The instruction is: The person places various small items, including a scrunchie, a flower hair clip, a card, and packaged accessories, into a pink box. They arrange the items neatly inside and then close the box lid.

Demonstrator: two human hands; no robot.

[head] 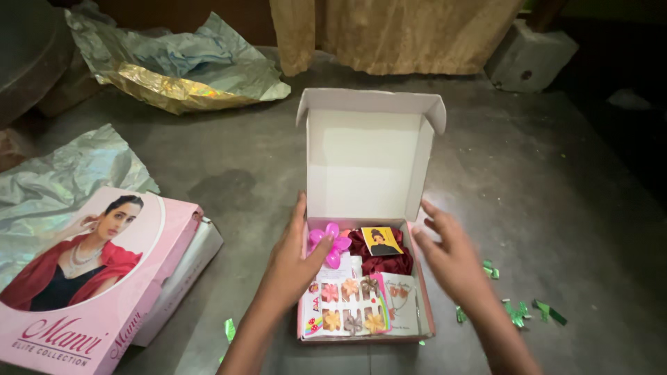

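Note:
A small cardboard box (pixel 366 160) stands on the grey floor with its white lid flapped up. Inside lie a pink flower hair clip (pixel 335 239), a dark red scrunchie (pixel 379 262) with a small yellow card, a card of several small flower clips (pixel 347 309) and a packet (pixel 403 298) with earrings. My left hand (pixel 295 260) rests against the box's left side, its thumb by the pink clip. My right hand (pixel 451 257) hovers at the right side with fingers spread. Neither hand holds anything.
A large pink flat box (pixel 90 292) with a printed portrait lies at the left on a white box. Crumpled silver and gold wrapping paper (pixel 174 66) sits behind and at left. Green foil scraps (pixel 517 312) lie to the right. A curtain hangs at the back.

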